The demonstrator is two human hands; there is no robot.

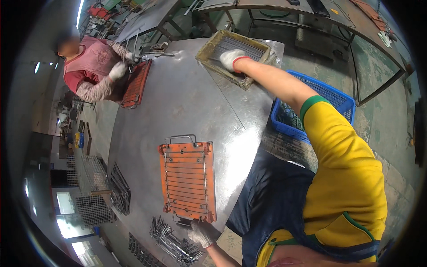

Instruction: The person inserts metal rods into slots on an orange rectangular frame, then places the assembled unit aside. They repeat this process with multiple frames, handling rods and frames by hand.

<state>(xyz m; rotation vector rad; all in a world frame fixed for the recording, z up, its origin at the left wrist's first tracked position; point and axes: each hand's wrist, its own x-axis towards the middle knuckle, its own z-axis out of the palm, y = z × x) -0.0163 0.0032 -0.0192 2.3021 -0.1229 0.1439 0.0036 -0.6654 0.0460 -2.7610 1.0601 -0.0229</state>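
Observation:
My right hand (231,59), in a white glove with a red cuff, is closed over thin metal rods (249,46) in a worn yellowish box (205,50); what its fingertips hold is hidden. Closer to me, an orange plate-like jig (212,187) carries a rack of parallel wires (186,178) inside a rod frame. A bent wire handle (180,137) lies across its far edge. My left hand (203,233), also gloved, is at the jig's near edge, its fingers closed around a similar bent wire handle (177,220).
Loose bent metal parts (171,240) are piled beside my left hand. Right of the metal table (178,98) stands a blue plastic basket (344,104). A co-worker (95,62) handles another orange jig (137,84) at far left. Black wire racks (119,189) lie on the left edge.

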